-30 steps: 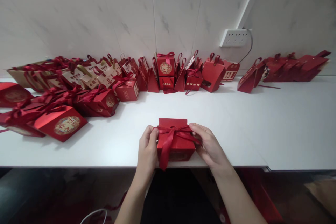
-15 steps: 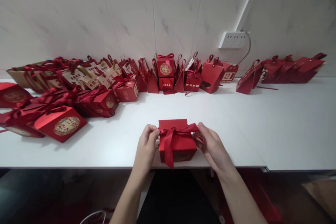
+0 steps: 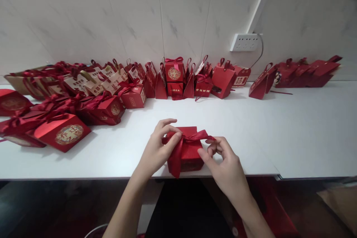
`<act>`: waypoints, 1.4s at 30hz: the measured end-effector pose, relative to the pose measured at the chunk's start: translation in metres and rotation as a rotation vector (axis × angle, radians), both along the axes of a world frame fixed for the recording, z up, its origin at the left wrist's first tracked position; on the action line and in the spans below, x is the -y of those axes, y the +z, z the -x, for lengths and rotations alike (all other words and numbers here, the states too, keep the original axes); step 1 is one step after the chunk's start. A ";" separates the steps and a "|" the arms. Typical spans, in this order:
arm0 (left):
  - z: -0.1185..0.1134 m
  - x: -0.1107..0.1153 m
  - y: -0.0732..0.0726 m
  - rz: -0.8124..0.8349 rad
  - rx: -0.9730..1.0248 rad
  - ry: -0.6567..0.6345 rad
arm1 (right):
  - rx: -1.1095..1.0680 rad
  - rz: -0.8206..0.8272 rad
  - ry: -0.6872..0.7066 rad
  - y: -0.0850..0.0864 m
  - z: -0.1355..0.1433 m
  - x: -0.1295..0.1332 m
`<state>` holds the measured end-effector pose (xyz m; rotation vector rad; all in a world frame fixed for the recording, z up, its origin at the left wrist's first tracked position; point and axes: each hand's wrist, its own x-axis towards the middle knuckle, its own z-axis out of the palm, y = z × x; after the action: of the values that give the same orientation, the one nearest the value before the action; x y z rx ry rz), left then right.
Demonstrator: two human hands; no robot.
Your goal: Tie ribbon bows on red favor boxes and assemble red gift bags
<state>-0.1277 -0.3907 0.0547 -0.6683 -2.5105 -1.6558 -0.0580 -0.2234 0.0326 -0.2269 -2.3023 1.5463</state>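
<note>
A red gift box (image 3: 192, 158) sits near the table's front edge, in front of me. Across its top runs a tied red ribbon (image 3: 175, 161), one tail hanging down the front and the other stretching right. My left hand (image 3: 160, 145) is at the box's left, thumb and a finger pinching the ribbon by the knot while another finger sticks out above. On the right side, my right hand (image 3: 224, 160) has its thumb at the box's edge, apart from its bent fingers, which touch the ribbon's right end.
Several red gift boxes with ribbons (image 3: 69, 134) crowd the left of the white table (image 3: 237, 130). Small handled boxes (image 3: 223, 78) line the tiled wall, with more red boxes (image 3: 309, 72) at the far right. A socket strip (image 3: 244, 42) with a cable hangs on the wall.
My left hand has moved from the box's left side up onto the ribbon by the knot. My right thumb has come away from the ribbon's end, down to the box's edge.
</note>
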 end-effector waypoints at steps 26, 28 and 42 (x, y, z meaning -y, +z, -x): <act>-0.032 -0.002 0.004 0.363 -0.535 0.105 | -0.536 -0.351 0.057 -0.009 -0.001 -0.005; -0.033 -0.001 0.004 0.356 -0.562 0.096 | -0.538 -0.360 0.060 -0.009 -0.001 -0.005; -0.028 0.002 -0.001 0.391 -0.406 0.008 | -0.563 -0.389 0.058 -0.011 -0.001 -0.004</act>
<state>-0.0993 -0.3930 0.0541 -0.9134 -2.5271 -0.9043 -0.0575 -0.2197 0.0217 0.3368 -2.0915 0.9817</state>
